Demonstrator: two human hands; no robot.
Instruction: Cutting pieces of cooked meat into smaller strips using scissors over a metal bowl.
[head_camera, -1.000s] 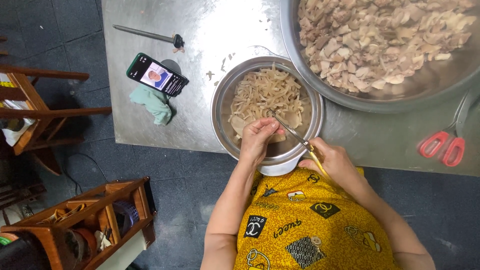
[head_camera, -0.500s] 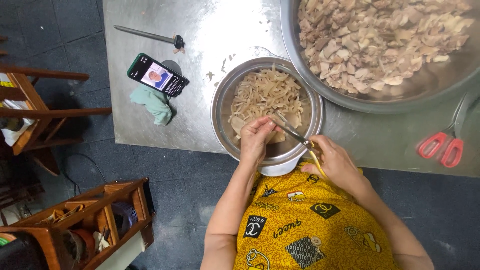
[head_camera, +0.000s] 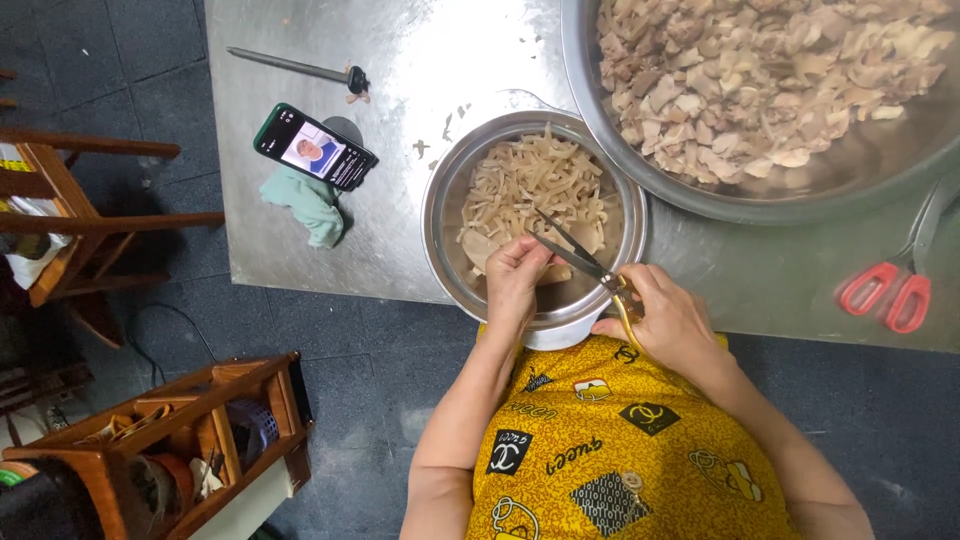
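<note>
Right grip (head_camera: 672, 322) closed on gold-handled scissors (head_camera: 580, 256), blades parted, left grip (head_camera: 515, 272) seemingly pinching pale strip (head_camera: 556, 270)

I look down on a food-prep kitchen: steel table (head_camera: 400, 260), big basin (head_camera: 700, 200) of cut meat, dark tiled floor (head_camera: 120, 60).

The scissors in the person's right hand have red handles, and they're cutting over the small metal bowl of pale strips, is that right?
Not quite. In the head view the scissors in the right hand have gold handles; the red-handled pair lies unused on the steel table. They are indeed cutting over the small metal bowl of pale strips.
</note>
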